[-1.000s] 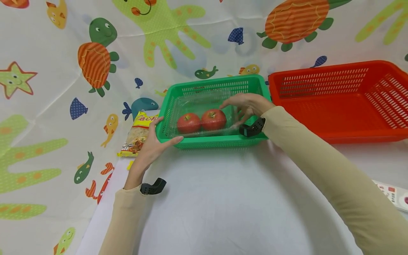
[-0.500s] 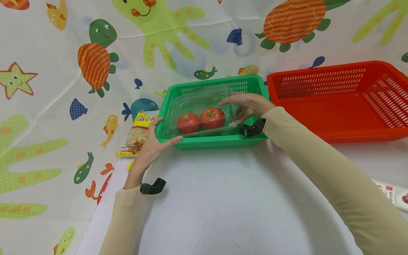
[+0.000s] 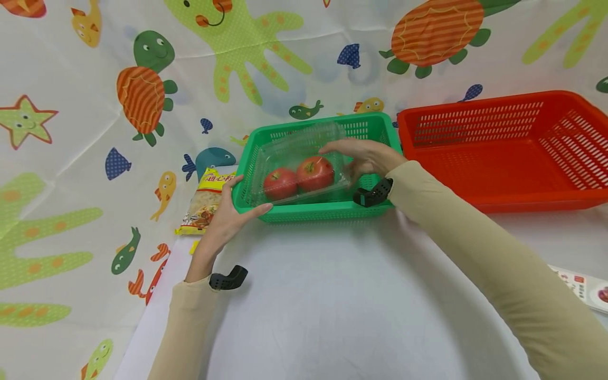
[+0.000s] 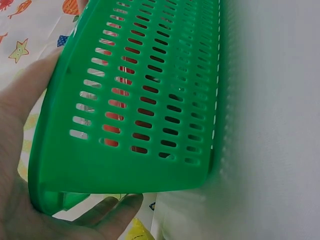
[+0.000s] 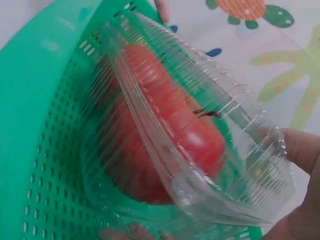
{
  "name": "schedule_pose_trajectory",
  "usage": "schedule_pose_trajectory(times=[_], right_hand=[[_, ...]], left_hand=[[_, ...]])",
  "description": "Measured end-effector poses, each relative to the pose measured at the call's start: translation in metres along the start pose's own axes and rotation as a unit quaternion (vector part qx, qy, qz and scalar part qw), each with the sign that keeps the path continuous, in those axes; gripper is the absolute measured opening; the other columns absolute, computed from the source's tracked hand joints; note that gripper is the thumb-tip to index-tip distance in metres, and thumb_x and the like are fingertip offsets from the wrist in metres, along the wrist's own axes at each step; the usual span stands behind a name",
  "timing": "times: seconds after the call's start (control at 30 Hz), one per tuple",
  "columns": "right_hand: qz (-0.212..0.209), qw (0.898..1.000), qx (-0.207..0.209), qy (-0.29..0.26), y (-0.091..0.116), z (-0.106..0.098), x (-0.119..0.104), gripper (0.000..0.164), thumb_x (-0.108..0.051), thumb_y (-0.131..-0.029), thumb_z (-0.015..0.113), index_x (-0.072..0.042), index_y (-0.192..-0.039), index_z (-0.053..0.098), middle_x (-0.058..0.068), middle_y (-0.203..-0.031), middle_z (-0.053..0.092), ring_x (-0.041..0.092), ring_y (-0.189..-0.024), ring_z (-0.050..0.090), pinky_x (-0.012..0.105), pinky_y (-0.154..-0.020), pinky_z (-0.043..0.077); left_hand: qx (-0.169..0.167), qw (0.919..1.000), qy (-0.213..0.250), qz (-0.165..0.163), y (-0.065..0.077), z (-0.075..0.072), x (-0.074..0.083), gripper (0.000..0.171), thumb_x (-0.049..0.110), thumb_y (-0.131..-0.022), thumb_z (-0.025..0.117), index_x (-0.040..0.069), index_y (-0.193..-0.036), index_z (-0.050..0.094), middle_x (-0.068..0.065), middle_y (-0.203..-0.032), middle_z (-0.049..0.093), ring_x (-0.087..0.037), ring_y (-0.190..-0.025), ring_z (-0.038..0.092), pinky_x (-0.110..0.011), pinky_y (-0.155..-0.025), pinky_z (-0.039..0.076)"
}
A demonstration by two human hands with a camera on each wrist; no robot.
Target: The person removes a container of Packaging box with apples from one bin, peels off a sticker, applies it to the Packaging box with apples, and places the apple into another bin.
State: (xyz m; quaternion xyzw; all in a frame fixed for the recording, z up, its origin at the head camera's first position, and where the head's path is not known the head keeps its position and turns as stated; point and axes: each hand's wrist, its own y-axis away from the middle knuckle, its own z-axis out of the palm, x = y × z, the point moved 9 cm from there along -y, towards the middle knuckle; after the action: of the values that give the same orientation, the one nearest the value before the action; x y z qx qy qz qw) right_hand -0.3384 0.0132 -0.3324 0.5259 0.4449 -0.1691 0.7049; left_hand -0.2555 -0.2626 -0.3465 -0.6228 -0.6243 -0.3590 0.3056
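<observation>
Inside the green basket [image 3: 328, 212] lies a clear plastic box [image 3: 285, 146] with two red apples [image 3: 315, 173] in it, side by side. My right hand [image 3: 367, 154] grips the box's right end, which is tilted up above the left end. In the right wrist view, the thumb and fingers are on both sides of the clear box [image 5: 260, 185], the fingers partly hidden beneath it. My left hand [image 3: 227, 214] holds the basket's front left corner. The left wrist view has the thumb over the green rim [image 4: 42, 135] and fingers curled under the corner.
A red basket [image 3: 503, 203] stands right beside the green one. To the left, a yellow food packet [image 3: 201, 208] lies partly behind my left hand. A white printed package [image 3: 581, 287] is at the right, partly covered by my sleeve. A patterned cloth [image 3: 285, 53] hangs behind.
My right hand has raised the right end of the box, so the box and apples tilt more, with the right apple slightly higher. My left hand keeps its place on the basket corner.
</observation>
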Motion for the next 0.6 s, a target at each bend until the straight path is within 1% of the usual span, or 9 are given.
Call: schedule_pose_trajectory(times=[0.1, 0.2, 0.27, 0.37, 0.4, 0.47, 0.5, 0.53, 0.6], right_hand=[[-0.001, 1.000, 0.005, -0.010, 0.001, 0.002, -0.001, 0.085, -0.034, -0.104, 0.061, -0.023, -0.170, 0.008, 0.014, -0.173, -0.002, 0.041, -0.157, 0.013, 0.069, -0.112, 0.039], [0.003, 1.000, 0.011, -0.014, 0.002, 0.002, -0.001, 0.087, -0.035, -0.103, 0.062, -0.023, -0.169, 0.008, 0.020, -0.170, 0.005, 0.043, -0.155, 0.017, 0.066, -0.108, 0.046], [-0.004, 1.000, 0.009, 0.003, 0.004, 0.002, -0.002, 0.087, -0.036, -0.103, 0.062, -0.021, -0.169, 0.008, 0.023, -0.169, 0.008, 0.047, -0.153, 0.020, 0.065, -0.106, 0.048], [-0.023, 0.999, 0.004, 0.035, 0.008, 0.003, -0.005, 0.085, -0.036, -0.103, 0.063, -0.018, -0.169, 0.011, 0.026, -0.167, 0.013, 0.051, -0.146, 0.030, 0.063, -0.103, 0.051], [-0.032, 0.998, 0.005, 0.050, 0.010, 0.003, -0.007, 0.085, -0.036, -0.103, 0.062, -0.017, -0.169, 0.013, 0.026, -0.165, 0.017, 0.049, -0.138, 0.039, 0.061, -0.101, 0.053], [-0.047, 0.996, 0.011, 0.072, 0.013, 0.004, -0.010, 0.084, -0.035, -0.103, 0.063, -0.014, -0.168, 0.014, 0.026, -0.163, 0.021, 0.045, -0.122, 0.049, 0.059, -0.096, 0.056], [-0.053, 0.995, 0.018, 0.082, 0.015, 0.003, -0.012, 0.084, -0.035, -0.103, 0.063, -0.012, -0.167, 0.015, 0.025, -0.161, 0.024, 0.040, -0.109, 0.053, 0.056, -0.093, 0.058], [-0.057, 0.994, 0.024, 0.090, 0.017, 0.002, -0.013, 0.083, -0.035, -0.103, 0.063, -0.011, -0.167, 0.015, 0.024, -0.160, 0.025, 0.037, -0.101, 0.053, 0.054, -0.091, 0.058], [-0.061, 0.993, 0.039, 0.098, 0.021, -0.002, -0.014, 0.083, -0.035, -0.103, 0.062, -0.010, -0.167, 0.015, 0.023, -0.160, 0.026, 0.032, -0.090, 0.050, 0.052, -0.087, 0.059]], left_hand=[[0.000, 1.0000, 0.002, 0.000, 0.000, 0.000, 0.001, 0.103, 0.045, -0.091, 0.080, 0.023, -0.165, 0.013, -0.014, -0.171, 0.014, -0.037, -0.154, 0.022, -0.065, -0.122, 0.025], [0.001, 1.0000, 0.001, 0.000, 0.001, -0.001, 0.002, 0.103, 0.045, -0.090, 0.080, 0.023, -0.165, 0.013, -0.013, -0.171, 0.014, -0.036, -0.154, 0.022, -0.064, -0.122, 0.026], [0.001, 1.0000, -0.001, 0.001, 0.001, -0.001, 0.002, 0.103, 0.045, -0.091, 0.080, 0.023, -0.165, 0.013, -0.012, -0.172, 0.013, -0.036, -0.154, 0.021, -0.065, -0.122, 0.025], [0.003, 1.0000, -0.006, 0.001, 0.002, -0.001, 0.003, 0.103, 0.044, -0.091, 0.080, 0.024, -0.166, 0.012, -0.011, -0.173, 0.010, -0.037, -0.155, 0.019, -0.066, -0.122, 0.024], [0.003, 1.0000, -0.007, -0.001, 0.002, -0.001, 0.003, 0.103, 0.044, -0.091, 0.080, 0.024, -0.166, 0.012, -0.011, -0.173, 0.010, -0.037, -0.155, 0.019, -0.066, -0.122, 0.024], [0.004, 0.9999, -0.010, -0.005, 0.003, -0.002, 0.002, 0.103, 0.044, -0.091, 0.080, 0.025, -0.166, 0.012, -0.010, -0.174, 0.008, -0.037, -0.156, 0.018, -0.067, -0.122, 0.024], [0.004, 0.9999, -0.011, -0.007, 0.003, -0.001, 0.002, 0.103, 0.044, -0.091, 0.079, 0.025, -0.166, 0.011, -0.011, -0.174, 0.008, -0.038, -0.156, 0.018, -0.067, -0.122, 0.023], [0.004, 0.9999, -0.012, -0.009, 0.003, -0.002, 0.002, 0.103, 0.045, -0.091, 0.079, 0.025, -0.166, 0.011, -0.011, -0.174, 0.008, -0.038, -0.156, 0.018, -0.067, -0.122, 0.023], [0.004, 0.9999, -0.012, -0.010, 0.003, -0.001, 0.001, 0.103, 0.045, -0.091, 0.080, 0.025, -0.166, 0.012, -0.012, -0.173, 0.009, -0.038, -0.155, 0.019, -0.067, -0.122, 0.023]])
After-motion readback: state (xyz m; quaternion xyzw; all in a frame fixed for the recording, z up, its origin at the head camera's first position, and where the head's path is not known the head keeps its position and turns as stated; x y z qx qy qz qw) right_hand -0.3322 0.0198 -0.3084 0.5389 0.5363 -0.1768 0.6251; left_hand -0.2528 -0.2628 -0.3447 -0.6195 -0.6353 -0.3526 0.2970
